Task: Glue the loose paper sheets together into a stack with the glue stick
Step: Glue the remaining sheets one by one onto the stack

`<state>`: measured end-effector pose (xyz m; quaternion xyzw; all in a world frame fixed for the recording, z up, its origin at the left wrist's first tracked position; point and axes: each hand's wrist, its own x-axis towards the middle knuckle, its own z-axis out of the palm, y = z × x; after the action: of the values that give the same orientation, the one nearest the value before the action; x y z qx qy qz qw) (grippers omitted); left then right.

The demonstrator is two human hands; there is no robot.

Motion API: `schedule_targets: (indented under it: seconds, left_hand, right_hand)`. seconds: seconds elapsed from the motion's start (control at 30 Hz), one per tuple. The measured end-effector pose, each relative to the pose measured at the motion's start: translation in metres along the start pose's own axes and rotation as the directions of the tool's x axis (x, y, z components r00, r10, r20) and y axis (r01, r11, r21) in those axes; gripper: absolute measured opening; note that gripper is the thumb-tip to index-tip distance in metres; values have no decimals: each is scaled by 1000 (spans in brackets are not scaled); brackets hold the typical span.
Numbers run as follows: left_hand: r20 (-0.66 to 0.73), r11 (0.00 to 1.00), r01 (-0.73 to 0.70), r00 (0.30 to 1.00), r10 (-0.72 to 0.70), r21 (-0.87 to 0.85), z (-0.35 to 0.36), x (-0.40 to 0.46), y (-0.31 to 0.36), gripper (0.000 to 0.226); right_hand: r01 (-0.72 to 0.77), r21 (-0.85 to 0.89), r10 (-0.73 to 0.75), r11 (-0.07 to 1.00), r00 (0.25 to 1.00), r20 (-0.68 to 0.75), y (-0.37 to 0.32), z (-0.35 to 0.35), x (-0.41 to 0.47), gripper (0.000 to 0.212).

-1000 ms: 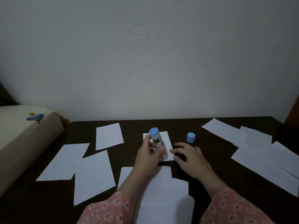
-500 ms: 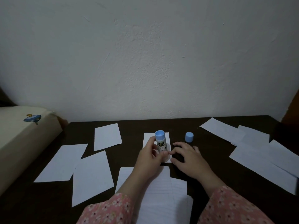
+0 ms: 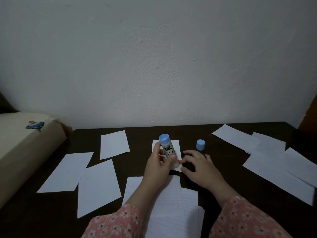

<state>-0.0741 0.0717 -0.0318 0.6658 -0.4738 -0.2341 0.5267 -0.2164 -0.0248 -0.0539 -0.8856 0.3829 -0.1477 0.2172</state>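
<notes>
The glue stick (image 3: pixel 167 149), a white printed tube with a round blue base end pointing up and away, stands tilted on a small white sheet (image 3: pixel 175 146) near the middle of the dark table (image 3: pixel 223 170), its lower end pressed to the paper's near right part. The left hand (image 3: pixel 158 166) grips the tube, thumb on one side and fingers curled round the other. The right hand (image 3: pixel 199 166) lies just right of it with fingers bent, tips pressing on the sheet's near right corner and the table beside it, holding nothing. The tube's blue cap (image 3: pixel 200 144), a short plastic cylinder, stands upright on the bare table behind the right hand, apart from the sheet. Flat rectangular sheets lie scattered around: three at left (image 3: pixel 114 144) (image 3: pixel 66 172) (image 3: pixel 97 187), separate or only meeting at edges, an overlapping spread at right (image 3: pixel 274 162), and a faintly lined pile (image 3: pixel 173 210) nearest the person, partly under the forearms. Both sleeves (image 3: pixel 243 220) are pink cloth with a small flower print. At far left a cream padded edge (image 3: pixel 22 143) bears a blue spinning-top picture (image 3: pixel 35 125). Behind the table rises a rough white plaster wall (image 3: pixel 154 57).
</notes>
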Motion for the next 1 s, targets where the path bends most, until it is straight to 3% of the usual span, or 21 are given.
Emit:
schedule_targets:
  seconds: [0.1, 0.3, 1.0]
  left_hand:
    - [-68, 998, 15, 997, -19, -55, -2, 3, -1, 52]
    - [64, 992, -15, 998, 7, 126, 1, 0, -4, 46]
    - [173, 969, -25, 985, -18, 244, -8, 6, -3, 58]
  right_hand:
    - [-1, 0, 1, 1000, 1000, 3, 0, 0, 1, 16]
    - [-4, 4, 3, 1000, 1000, 15, -1, -1, 0, 9]
    - [-14, 20, 14, 1000, 1000, -3, -2, 0, 0, 11]
